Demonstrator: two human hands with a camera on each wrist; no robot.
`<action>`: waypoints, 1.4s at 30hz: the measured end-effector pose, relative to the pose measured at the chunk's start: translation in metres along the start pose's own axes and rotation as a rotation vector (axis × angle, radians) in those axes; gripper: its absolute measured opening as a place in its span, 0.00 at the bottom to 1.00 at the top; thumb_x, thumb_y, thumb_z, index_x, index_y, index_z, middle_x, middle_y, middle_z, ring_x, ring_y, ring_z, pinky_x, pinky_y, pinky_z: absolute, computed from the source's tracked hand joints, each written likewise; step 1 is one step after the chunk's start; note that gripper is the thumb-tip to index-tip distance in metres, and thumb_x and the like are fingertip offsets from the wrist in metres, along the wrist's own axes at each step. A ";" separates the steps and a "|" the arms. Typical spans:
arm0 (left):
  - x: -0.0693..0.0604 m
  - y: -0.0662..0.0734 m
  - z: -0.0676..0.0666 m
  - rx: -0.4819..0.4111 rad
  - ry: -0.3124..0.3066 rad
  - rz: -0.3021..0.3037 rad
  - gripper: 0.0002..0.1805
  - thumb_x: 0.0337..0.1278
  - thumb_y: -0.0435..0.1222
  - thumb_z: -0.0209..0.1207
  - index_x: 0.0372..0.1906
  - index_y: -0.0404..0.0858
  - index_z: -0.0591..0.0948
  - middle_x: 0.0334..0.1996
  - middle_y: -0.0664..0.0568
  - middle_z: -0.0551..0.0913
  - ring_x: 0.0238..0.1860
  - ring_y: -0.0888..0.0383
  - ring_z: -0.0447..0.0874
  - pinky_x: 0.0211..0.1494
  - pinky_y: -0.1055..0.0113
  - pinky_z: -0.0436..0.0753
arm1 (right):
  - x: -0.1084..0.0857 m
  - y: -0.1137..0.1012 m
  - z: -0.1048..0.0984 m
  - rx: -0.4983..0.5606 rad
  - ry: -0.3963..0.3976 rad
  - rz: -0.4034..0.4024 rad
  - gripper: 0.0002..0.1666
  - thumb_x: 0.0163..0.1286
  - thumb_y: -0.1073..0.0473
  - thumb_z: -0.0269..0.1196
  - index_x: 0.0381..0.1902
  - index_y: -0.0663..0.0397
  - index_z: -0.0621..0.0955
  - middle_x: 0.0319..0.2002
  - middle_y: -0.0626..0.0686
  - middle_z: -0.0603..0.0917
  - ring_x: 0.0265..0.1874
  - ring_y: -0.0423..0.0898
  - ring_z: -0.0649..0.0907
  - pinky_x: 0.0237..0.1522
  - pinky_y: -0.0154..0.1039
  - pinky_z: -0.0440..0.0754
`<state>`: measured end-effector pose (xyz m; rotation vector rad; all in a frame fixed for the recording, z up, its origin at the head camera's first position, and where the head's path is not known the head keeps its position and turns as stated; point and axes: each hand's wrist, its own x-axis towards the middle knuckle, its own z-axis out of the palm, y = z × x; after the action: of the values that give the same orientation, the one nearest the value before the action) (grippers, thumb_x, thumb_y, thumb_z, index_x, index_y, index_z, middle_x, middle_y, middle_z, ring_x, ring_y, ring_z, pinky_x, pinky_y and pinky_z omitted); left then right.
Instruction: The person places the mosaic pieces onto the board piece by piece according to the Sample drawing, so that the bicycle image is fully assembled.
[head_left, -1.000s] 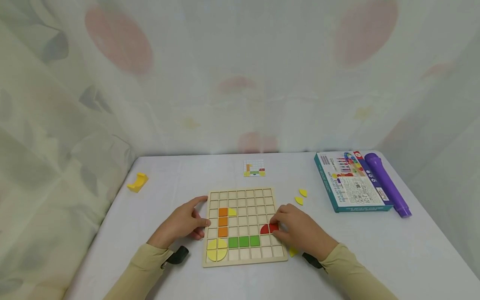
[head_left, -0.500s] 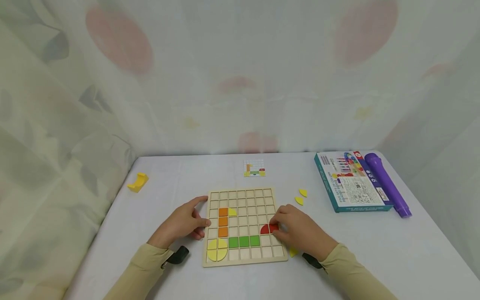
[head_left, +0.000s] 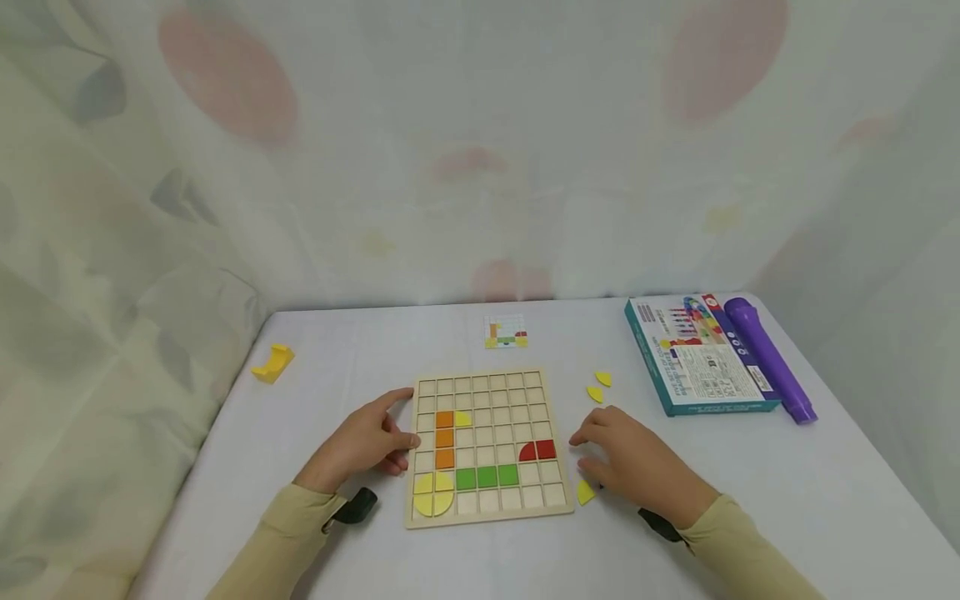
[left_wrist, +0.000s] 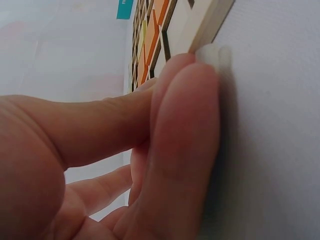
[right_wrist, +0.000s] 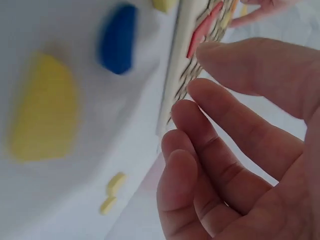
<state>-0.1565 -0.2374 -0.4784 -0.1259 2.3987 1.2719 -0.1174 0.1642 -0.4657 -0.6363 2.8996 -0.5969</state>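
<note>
A wooden grid board (head_left: 501, 416) lies on the white table. My left hand (head_left: 360, 442) holds its left edge between thumb and fingers; the left wrist view shows the fingertips (left_wrist: 187, 90) against its side. Just off the right edge, my right hand (head_left: 637, 458) hovers with loosely bent fingers and nothing in them. On the board sit a red quarter-round tile (head_left: 528, 452), a red square tile (head_left: 545, 450), green squares (head_left: 487, 477), orange squares (head_left: 444, 437) and several yellow quarter-rounds (head_left: 442, 503). Near the right hand are a yellow tile (head_left: 585, 492) and a blue tile (right_wrist: 119, 40).
Two yellow quarter-rounds (head_left: 595, 394) lie right of the board. A pattern card (head_left: 506, 331) is behind it. A game box (head_left: 701, 354) and a purple tube (head_left: 768, 358) stand at the back right. A yellow curved holder (head_left: 273, 364) lies at the far left.
My right hand has let go of the red tile and moved right, off the board. Both red tiles now show fully. The left hand stays at the board's edge.
</note>
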 end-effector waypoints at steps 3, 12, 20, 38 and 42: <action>0.000 0.000 -0.001 0.006 0.000 -0.001 0.51 0.62 0.35 0.76 0.85 0.49 0.63 0.36 0.41 0.81 0.25 0.52 0.89 0.33 0.59 0.92 | -0.013 0.003 0.001 -0.016 -0.026 -0.014 0.13 0.66 0.56 0.79 0.48 0.40 0.91 0.48 0.37 0.83 0.52 0.37 0.81 0.58 0.44 0.89; 0.000 0.000 0.000 0.008 0.001 -0.005 0.51 0.62 0.35 0.77 0.85 0.50 0.63 0.36 0.41 0.81 0.25 0.52 0.89 0.33 0.60 0.92 | -0.031 0.002 0.008 -0.024 -0.029 -0.123 0.16 0.66 0.58 0.78 0.50 0.38 0.90 0.51 0.35 0.84 0.51 0.35 0.79 0.54 0.40 0.90; 0.000 0.001 0.001 -0.001 0.000 -0.004 0.51 0.62 0.34 0.76 0.85 0.49 0.63 0.36 0.41 0.81 0.25 0.52 0.89 0.33 0.59 0.92 | -0.031 0.004 0.014 -0.080 -0.052 -0.136 0.13 0.66 0.59 0.78 0.47 0.38 0.91 0.47 0.34 0.85 0.48 0.34 0.79 0.51 0.39 0.89; 0.000 0.001 0.001 0.011 0.001 -0.009 0.50 0.62 0.35 0.76 0.85 0.49 0.63 0.36 0.41 0.81 0.25 0.52 0.89 0.33 0.60 0.92 | -0.031 0.005 0.013 -0.079 -0.058 -0.121 0.13 0.65 0.58 0.78 0.46 0.38 0.91 0.45 0.33 0.83 0.46 0.32 0.77 0.49 0.38 0.89; -0.001 0.001 0.001 0.016 0.004 -0.006 0.50 0.62 0.35 0.76 0.85 0.49 0.63 0.36 0.41 0.81 0.25 0.52 0.89 0.33 0.60 0.92 | -0.032 0.005 0.012 -0.077 -0.059 -0.115 0.12 0.64 0.58 0.79 0.45 0.37 0.90 0.44 0.32 0.82 0.46 0.32 0.77 0.50 0.38 0.89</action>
<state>-0.1561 -0.2360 -0.4776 -0.1308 2.4098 1.2513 -0.0882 0.1777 -0.4776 -0.8213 2.8575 -0.4725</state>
